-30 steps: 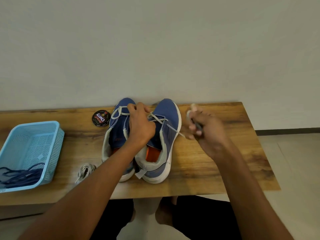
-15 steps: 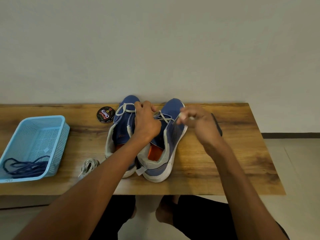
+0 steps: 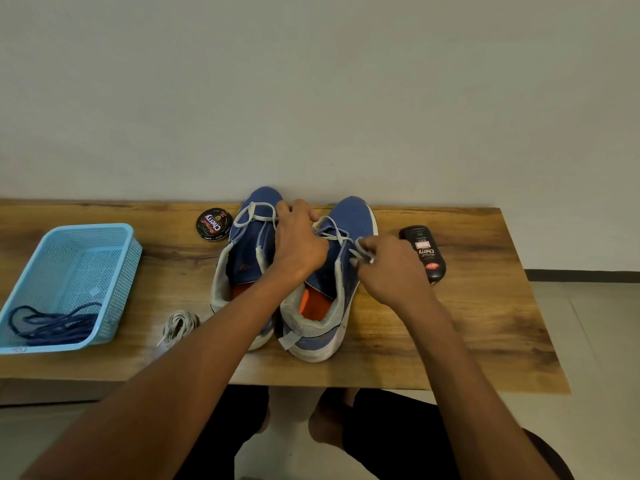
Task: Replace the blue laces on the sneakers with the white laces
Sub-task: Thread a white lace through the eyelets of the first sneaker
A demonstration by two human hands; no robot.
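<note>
Two blue sneakers stand side by side on the wooden table, toes toward the wall: the left sneaker and the right sneaker. A white lace is threaded through the right sneaker's upper eyelets, and another white lace loops over the left sneaker's toe. My left hand grips the front of the right sneaker, between the two shoes. My right hand pinches the white lace's end at that shoe's right side. A bundled white lace lies left of the shoes. The blue laces lie in the basket.
A light-blue plastic basket sits at the table's left end. A round shoe-polish tin lies behind the left sneaker. A dark polish bottle lies right of my right hand. My legs show under the table's front edge.
My right hand, pulling the lace out to the right a second ago, has come back in to the right sneaker's side with the lace end. The left hand stays on the shoe.
</note>
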